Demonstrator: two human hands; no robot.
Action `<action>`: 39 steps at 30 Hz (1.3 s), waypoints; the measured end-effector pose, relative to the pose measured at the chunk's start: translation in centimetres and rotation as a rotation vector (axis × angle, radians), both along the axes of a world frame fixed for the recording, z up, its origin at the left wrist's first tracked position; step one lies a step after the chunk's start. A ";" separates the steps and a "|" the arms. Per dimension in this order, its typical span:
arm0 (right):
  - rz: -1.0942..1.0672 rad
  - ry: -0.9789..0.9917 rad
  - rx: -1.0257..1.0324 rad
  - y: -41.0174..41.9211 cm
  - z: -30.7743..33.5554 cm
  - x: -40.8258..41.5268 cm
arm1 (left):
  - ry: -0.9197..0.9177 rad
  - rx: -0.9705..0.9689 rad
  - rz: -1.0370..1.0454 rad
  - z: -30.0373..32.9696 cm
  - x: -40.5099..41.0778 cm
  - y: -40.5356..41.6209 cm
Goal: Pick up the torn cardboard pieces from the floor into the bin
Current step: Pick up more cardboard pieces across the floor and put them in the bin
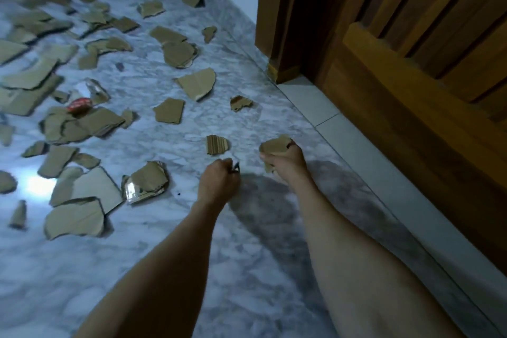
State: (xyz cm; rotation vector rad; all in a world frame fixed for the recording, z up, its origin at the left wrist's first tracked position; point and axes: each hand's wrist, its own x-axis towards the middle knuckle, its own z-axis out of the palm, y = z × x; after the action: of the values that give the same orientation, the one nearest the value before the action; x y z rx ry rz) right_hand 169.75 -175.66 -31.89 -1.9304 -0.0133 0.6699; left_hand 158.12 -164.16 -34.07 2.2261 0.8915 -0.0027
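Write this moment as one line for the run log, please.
right hand: grips cardboard piece | left hand: pinches small dark scrap | many pieces on floor | bin: not visible

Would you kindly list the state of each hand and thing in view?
right hand: gripping a cardboard piece, lifted.
left hand: fingers curled, pinching a small dark scrap.
ridged piece: flat on the floor, just beyond the left hand.
other cardboard pieces: scattered, not yet picked up.
wooden door: cannot tell.
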 end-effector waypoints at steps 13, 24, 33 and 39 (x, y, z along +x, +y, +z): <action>0.692 -0.258 -0.659 14.7 -2.6 -2.1 | 0.333 0.031 0.213 -2.2 -11.9 14.2; 0.302 -0.043 -0.194 13.9 -2.8 -6.6 | 0.151 0.025 0.260 0.2 -12.6 15.8; 0.476 -0.039 -0.083 22.5 -0.9 -14.2 | 0.382 -0.003 0.476 0.8 -21.5 19.3; 0.846 -0.190 -0.579 23.1 -1.5 -16.9 | 0.278 -0.005 0.506 -1.4 -21.2 17.7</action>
State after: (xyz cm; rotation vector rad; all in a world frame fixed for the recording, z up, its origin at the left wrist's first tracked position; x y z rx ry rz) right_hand 152.84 -152.59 -33.41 -2.5365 -0.8798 1.1176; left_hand 136.96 -146.45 -35.44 1.9652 1.5837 -0.0790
